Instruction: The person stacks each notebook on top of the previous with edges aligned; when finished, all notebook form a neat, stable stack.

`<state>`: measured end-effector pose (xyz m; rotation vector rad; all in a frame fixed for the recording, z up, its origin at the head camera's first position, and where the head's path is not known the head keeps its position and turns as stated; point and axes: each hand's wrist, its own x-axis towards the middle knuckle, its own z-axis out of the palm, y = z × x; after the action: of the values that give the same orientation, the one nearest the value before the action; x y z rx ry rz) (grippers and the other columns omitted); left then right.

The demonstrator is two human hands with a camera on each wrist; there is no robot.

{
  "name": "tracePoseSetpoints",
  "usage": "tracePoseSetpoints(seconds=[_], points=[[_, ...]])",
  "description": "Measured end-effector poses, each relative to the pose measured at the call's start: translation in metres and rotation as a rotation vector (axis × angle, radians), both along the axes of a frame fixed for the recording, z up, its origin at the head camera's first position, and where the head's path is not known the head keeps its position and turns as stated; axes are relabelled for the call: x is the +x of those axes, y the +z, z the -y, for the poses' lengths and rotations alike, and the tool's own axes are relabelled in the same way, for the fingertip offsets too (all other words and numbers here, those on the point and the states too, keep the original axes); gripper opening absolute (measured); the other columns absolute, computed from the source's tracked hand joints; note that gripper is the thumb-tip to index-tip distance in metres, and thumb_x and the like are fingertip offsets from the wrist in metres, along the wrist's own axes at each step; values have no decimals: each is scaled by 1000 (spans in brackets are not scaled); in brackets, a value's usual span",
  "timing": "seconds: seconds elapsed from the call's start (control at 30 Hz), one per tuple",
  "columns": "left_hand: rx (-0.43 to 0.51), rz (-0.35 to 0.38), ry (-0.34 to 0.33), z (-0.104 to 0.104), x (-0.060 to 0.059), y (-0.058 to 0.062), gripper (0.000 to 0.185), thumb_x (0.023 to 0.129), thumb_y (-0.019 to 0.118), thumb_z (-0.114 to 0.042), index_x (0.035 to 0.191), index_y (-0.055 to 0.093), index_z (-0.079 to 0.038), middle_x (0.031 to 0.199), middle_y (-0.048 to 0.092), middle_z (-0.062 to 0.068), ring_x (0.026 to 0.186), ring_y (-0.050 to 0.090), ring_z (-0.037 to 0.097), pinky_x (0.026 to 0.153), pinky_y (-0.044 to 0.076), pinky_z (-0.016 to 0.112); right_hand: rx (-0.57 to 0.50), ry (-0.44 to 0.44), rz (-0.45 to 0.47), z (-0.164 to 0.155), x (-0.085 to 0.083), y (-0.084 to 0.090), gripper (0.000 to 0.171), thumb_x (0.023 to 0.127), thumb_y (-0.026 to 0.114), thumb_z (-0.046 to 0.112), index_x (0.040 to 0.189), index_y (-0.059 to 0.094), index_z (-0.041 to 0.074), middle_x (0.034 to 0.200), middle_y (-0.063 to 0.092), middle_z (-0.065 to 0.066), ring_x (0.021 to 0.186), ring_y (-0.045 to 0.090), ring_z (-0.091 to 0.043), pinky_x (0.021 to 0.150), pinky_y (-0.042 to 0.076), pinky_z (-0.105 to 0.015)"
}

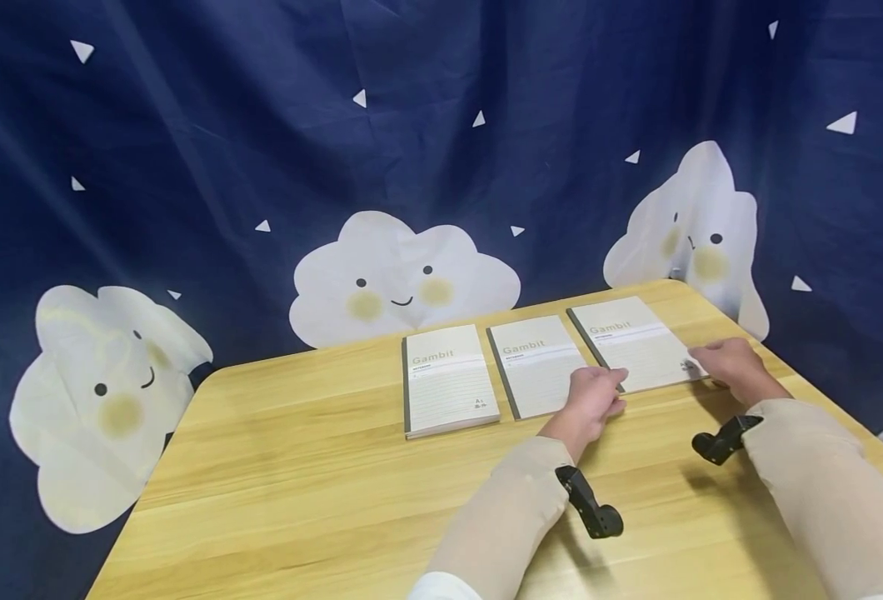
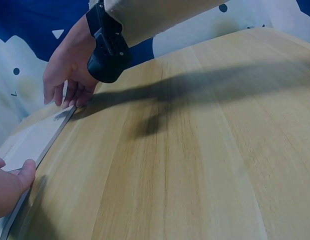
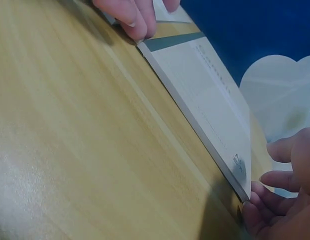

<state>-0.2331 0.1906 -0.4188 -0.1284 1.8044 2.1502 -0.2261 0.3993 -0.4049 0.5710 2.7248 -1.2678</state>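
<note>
Three pale notebooks marked "Gambit" lie flat in a row, each with a dark spine strip on its left. At the right notebook point(image 1: 629, 337), both hands are at its near corners. The left hand point(image 1: 591, 396) touches the corner by the spine, its fingertips at the edge in the right wrist view. My right hand point(image 1: 737, 367) has its lower fingertips against the other near corner point(image 3: 245, 195), while the thumb stands apart from the cover. Just left of the left hand lies the middle notebook point(image 1: 535, 362). Farther left is the left notebook point(image 1: 449, 375), which looks thicker.
A light wooden table point(image 1: 284, 492) carries the notebooks near its far edge. Behind it hangs a dark blue curtain point(image 1: 411, 125) printed with white clouds and triangles. Black wrist mounts point(image 1: 591, 504) stick out from both beige sleeves.
</note>
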Motion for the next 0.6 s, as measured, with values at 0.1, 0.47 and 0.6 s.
tracePoseSetpoints(seconds=[0.1, 0.47, 0.6], points=[[1, 1, 8, 0, 0, 1, 18, 84, 66, -10, 80, 49, -6, 81, 46, 3, 66, 43, 13, 73, 54, 33, -21, -8, 22, 1, -1, 1, 70, 93, 42, 41, 134, 35, -16, 120, 39, -31, 100, 45, -38, 77, 44, -40], [42, -7, 43, 0, 3, 3, 20, 82, 66, -6, 83, 46, -4, 84, 45, 6, 70, 46, 16, 81, 53, 36, -52, -56, 6, 5, -4, 1, 67, 92, 45, 34, 131, 35, -20, 125, 37, -31, 104, 44, -37, 78, 46, -35], [29, -6, 54, 0, 1, 1, 26, 82, 66, -6, 72, 42, -8, 77, 45, 3, 62, 44, 13, 71, 53, 29, -46, -73, 3, 6, -4, 1, 64, 92, 46, 30, 130, 37, -21, 124, 38, -31, 102, 45, -36, 75, 46, -32]])
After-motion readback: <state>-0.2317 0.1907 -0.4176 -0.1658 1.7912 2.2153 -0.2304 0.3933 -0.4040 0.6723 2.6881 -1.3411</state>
